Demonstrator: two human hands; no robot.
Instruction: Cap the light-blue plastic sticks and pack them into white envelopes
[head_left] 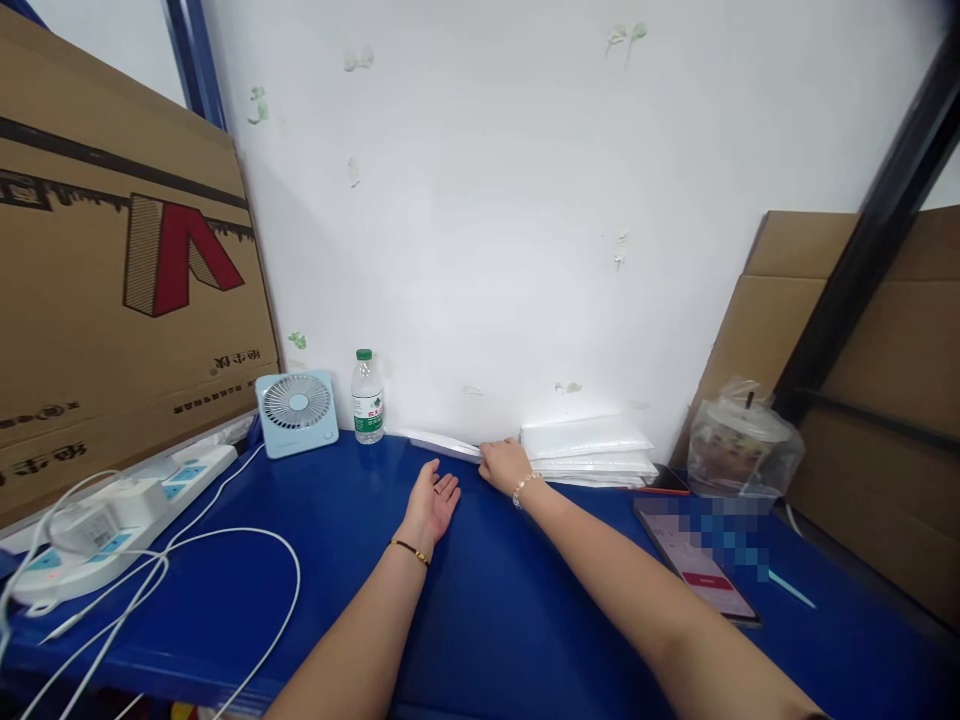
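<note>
My right hand [504,465], with a beaded bracelet at its wrist, is closed on the right end of a thin white flat packet [442,443] by the wall. The packet's kind is unclear; it may be paper or a plastic mailer. Just right of that hand lies a stack of white glossy flat packets [589,452] against the wall. My left hand [431,505] rests palm up over the blue table [510,600], fingers apart and holding nothing. It is in front of the thin packet, a small gap away.
At the left are a light-blue fan [298,410], a water bottle [367,400], a power strip [176,490] with loose white cables and a large carton [112,280]. A tablet [690,560], a phone [666,480] and a bagged drink cup [742,440] occupy the right.
</note>
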